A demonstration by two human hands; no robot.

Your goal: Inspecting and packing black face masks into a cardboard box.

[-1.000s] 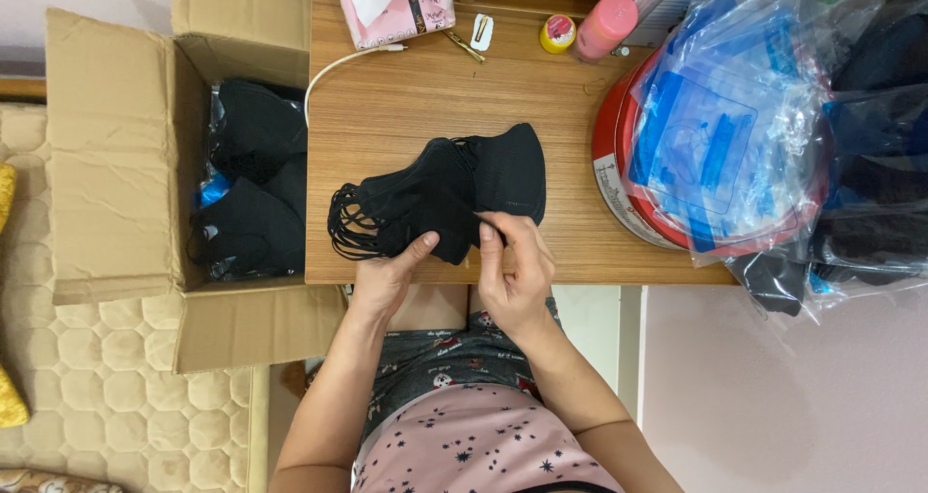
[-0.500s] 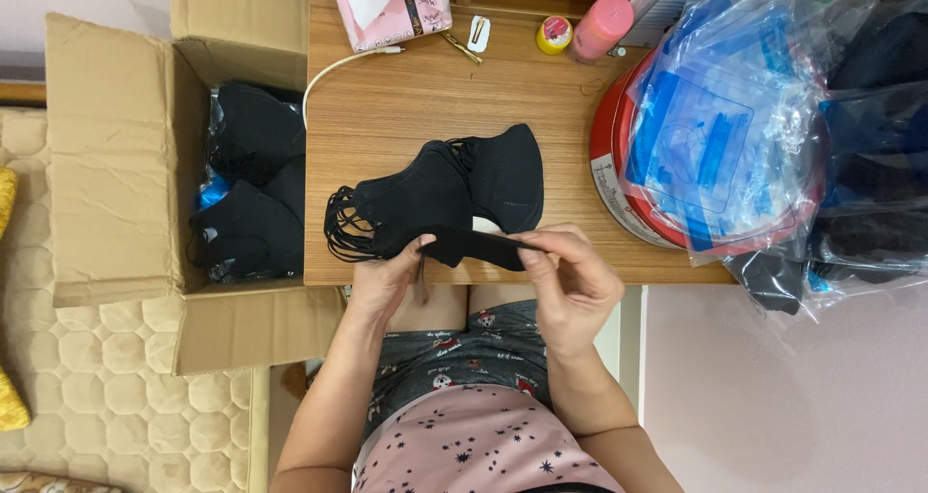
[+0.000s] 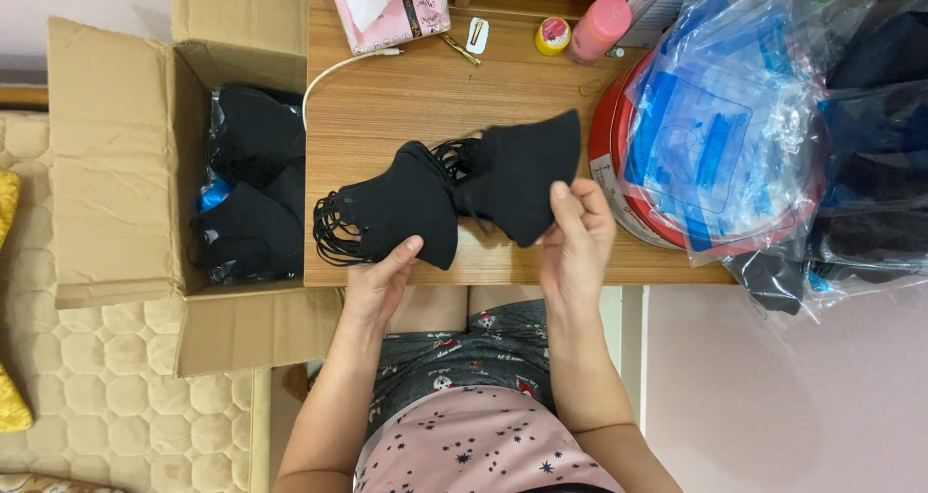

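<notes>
1. The left hand (image 3: 379, 285) pinches the near edge of a stack of black folded fabric face masks (image 3: 391, 217) lying on the wooden tabletop (image 3: 406, 97); its thumb sits on top, fingers tucked under.
2. The right hand (image 3: 577, 240) grips 1 black folded mask (image 3: 522, 179), thumb against its near edge, holding it just right of the stack with ear loops trailing between them.
3. The step in hand looks like peeling 1 mask off the stack; the next move probably calls for freeing the tangled loops without dragging the stack along.
4. Far left, an open brown cardboard box (image 3: 116, 164) holds clear bags of black masks (image 3: 251, 193).
5. Right, crinkled clear plastic bags with blue panels (image 3: 715, 135) lie over a round red container (image 3: 619, 213).
6. Far edge: a pink tissue pack (image 3: 387, 10), a pink bottle (image 3: 599, 29) and a small yellow jar (image 3: 552, 36).
</notes>
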